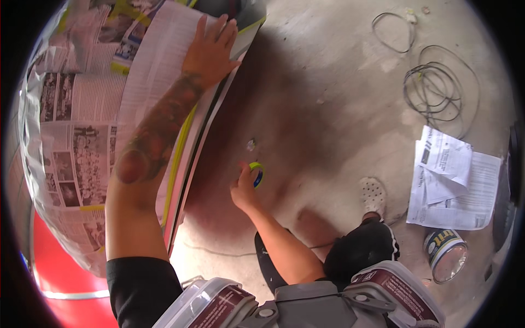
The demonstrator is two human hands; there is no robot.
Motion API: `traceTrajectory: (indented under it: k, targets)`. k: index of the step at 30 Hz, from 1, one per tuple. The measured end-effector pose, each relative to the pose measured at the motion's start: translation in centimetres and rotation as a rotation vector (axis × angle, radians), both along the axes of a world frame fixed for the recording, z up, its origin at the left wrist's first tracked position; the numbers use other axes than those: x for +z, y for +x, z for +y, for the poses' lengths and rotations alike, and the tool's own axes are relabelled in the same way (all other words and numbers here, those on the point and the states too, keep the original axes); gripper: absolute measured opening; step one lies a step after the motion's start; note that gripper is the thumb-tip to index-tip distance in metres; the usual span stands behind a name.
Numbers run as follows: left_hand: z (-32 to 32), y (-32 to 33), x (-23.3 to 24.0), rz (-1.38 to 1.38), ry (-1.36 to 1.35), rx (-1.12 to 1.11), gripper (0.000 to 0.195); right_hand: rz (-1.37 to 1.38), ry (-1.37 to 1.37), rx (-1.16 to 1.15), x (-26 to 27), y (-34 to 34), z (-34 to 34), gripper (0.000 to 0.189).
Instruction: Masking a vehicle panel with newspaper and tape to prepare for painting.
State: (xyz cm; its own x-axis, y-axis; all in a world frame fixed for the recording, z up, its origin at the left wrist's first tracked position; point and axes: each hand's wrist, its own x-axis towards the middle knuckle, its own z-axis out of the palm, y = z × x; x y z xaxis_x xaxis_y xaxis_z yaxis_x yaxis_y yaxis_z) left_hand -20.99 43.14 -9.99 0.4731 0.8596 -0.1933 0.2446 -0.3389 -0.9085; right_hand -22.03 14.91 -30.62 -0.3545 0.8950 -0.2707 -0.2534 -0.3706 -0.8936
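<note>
My left hand (211,57) lies flat, fingers spread, on a sheet of newspaper (154,57) near the edge of a car body. My left forearm reaches across the paper. A strip of yellow-green masking tape (177,164) runs along the sheet's border, beside a dark trim line and a pale lower edge (192,164). Lower down and to the right, away from the panel, my right hand (245,190) grips a roll of yellow-green masking tape (258,176) with a blue core. Some fingers of that hand are hidden.
Taped newspaper (90,164) covers the panel at left, above red bodywork (69,254). On the concrete floor (328,135) lie a coiled cable (434,92), loose newspaper sheets (455,192) and a tipped clear container (449,260). A respirator (307,299) fills the lower view.
</note>
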Motion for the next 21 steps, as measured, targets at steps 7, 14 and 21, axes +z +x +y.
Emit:
traceTrajectory:
  k: [7,14,21]
  targets:
    - [-5.0,2.0,-2.0,-0.487,-0.109,-0.087,0.058,0.121,0.052,-0.147,2.7,5.0,5.3,0.061]
    - [-19.1,-1.5,-2.7,-1.234,-0.050,0.617,0.027,-0.428,0.716,0.080,6.8,9.3,7.1,0.026]
    - [-26.1,-3.0,-2.0,-1.551,0.183,0.678,0.021,-0.437,0.791,0.349,11.7,11.0,5.2,0.019]
